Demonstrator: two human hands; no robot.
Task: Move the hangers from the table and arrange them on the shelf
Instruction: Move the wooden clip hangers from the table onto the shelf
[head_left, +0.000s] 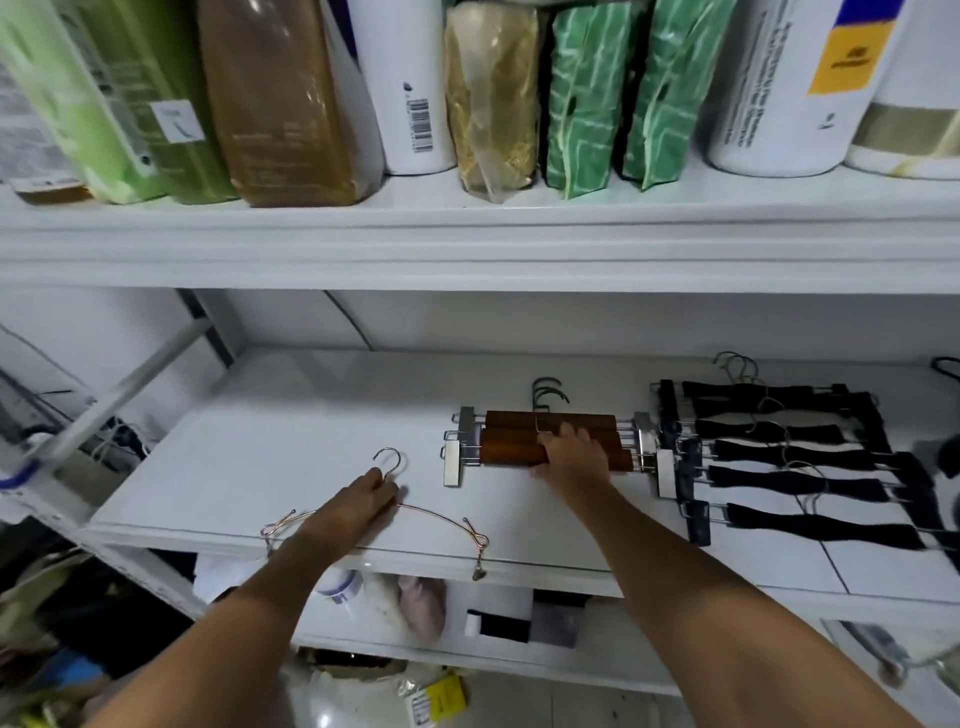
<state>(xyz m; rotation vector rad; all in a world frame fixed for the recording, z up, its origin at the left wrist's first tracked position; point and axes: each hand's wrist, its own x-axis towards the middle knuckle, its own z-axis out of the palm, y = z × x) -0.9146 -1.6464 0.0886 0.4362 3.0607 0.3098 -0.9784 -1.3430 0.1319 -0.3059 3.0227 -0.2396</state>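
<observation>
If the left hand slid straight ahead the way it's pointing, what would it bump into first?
Probably the silver clips on the end of the wooden hangers. The left hand rests at the neck of the wire hanger, pointing forward and right across bare shelf toward them.

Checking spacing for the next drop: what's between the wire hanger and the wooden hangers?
Nothing. The head view shows only bare white shelf between the wire hanger and the metal clips on the left ends of the wooden hangers.
</observation>
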